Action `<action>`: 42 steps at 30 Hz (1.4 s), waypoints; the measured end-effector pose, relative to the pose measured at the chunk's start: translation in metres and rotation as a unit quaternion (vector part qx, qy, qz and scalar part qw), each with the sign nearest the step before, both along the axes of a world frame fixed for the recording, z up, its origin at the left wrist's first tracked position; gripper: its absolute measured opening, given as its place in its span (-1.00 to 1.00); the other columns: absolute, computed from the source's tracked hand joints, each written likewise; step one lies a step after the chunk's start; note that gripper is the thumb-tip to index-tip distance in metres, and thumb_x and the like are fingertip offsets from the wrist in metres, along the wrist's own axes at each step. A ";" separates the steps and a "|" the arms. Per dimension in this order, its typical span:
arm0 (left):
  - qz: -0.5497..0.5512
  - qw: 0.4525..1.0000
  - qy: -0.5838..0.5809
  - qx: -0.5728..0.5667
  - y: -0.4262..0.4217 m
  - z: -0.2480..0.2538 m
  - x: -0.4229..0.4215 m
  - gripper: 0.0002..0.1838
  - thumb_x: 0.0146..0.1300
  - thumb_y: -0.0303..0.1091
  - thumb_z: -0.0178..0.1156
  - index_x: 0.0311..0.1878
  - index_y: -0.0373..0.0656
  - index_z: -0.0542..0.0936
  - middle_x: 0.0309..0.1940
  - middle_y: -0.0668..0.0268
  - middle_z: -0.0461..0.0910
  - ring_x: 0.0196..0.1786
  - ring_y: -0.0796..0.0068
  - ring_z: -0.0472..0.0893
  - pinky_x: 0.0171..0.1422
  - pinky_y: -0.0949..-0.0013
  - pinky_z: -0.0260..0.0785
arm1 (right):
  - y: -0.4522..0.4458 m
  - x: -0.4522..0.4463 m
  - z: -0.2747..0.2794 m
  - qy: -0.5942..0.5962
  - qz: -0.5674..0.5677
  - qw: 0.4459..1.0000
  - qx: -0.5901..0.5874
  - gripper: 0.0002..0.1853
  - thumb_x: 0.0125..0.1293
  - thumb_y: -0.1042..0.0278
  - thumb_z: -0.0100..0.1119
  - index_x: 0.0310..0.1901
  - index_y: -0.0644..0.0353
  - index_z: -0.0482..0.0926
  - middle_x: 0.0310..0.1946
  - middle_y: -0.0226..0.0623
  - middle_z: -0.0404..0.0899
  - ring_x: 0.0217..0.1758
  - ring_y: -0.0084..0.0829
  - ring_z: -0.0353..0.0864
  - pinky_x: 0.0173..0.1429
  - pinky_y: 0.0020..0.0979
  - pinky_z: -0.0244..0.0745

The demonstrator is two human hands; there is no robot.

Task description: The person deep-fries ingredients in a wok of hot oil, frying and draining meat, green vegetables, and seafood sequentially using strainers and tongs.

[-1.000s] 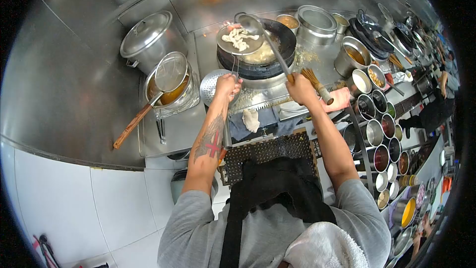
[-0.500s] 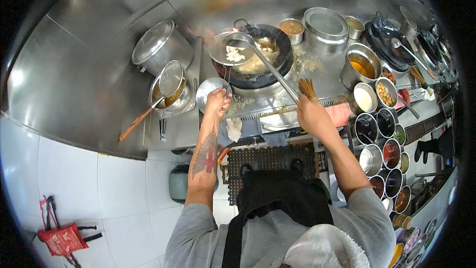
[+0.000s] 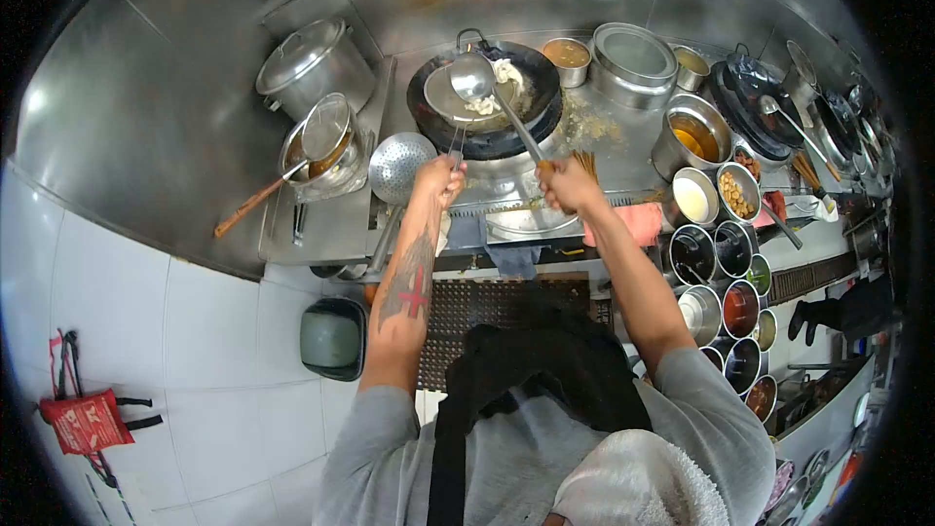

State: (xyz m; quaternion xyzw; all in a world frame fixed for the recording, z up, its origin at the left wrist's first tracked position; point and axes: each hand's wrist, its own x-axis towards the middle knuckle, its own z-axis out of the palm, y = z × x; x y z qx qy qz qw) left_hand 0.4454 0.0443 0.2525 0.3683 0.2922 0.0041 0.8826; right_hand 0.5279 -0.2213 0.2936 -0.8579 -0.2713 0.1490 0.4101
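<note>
My left hand (image 3: 440,182) is closed round the thin handle of a round mesh strainer (image 3: 444,105), which lies over the left part of a black wok (image 3: 541,63). In my right hand (image 3: 573,187) is the wooden grip of a long metal ladle (image 3: 523,132). The ladle's bowl sits above the strainer, hiding part of it. White food pieces (image 3: 484,105) show around the strainer's right edge; whether all rest on the mesh I cannot tell. Beside my left hand lies a perforated skimmer (image 3: 399,168). A bamboo brush (image 3: 585,162) is partly hidden behind my right hand.
A lidded pot (image 3: 317,68) stands back left, near a pot with a wooden-handled strainer (image 3: 326,127) across it. Right of the wok are a pot of amber liquid (image 3: 695,139) and several containers of sauces and ingredients. Another wok (image 3: 755,102) sits farther right.
The strainer has gone down into the wok, and its white pieces now appear toward its right edge. My right hand has moved left with the ladle. The skimmer now shows more fully.
</note>
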 end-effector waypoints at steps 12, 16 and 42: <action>-0.010 0.943 0.068 0.325 0.051 0.033 -0.004 -0.85 0.23 -0.47 -0.10 -0.20 -0.27 0.43 -0.35 0.06 0.58 -0.57 0.39 0.50 -0.70 0.37 0.28 | -0.001 0.002 0.011 -0.255 0.004 0.955 -0.150 -0.81 0.14 0.50 -0.01 -0.23 0.39 0.47 -0.41 0.24 0.56 -0.26 0.14 0.61 -0.13 0.00 0.50; 0.006 0.548 0.145 0.824 0.056 0.072 -0.007 -0.71 0.10 -0.43 0.06 -0.13 -0.35 0.57 -0.12 -0.16 0.57 -0.10 -0.04 0.59 -0.02 0.14 0.45 | 0.021 0.029 0.015 -0.257 -0.059 0.955 -0.132 -0.80 0.11 0.46 0.03 -0.30 0.44 0.50 -0.33 0.23 0.57 -0.23 0.07 0.63 -0.14 -0.04 0.52; -0.078 0.984 0.023 0.159 0.065 -0.011 -0.014 -0.82 0.33 -0.47 -0.06 -0.03 -0.20 0.28 -0.46 0.11 0.46 -0.70 0.61 0.26 -0.76 0.58 0.02 | 0.005 -0.016 0.033 -0.166 -0.123 0.978 -0.023 -0.66 0.12 0.41 0.01 -0.10 0.43 0.49 -0.32 0.30 0.56 -0.21 0.11 0.62 -0.06 -0.07 0.51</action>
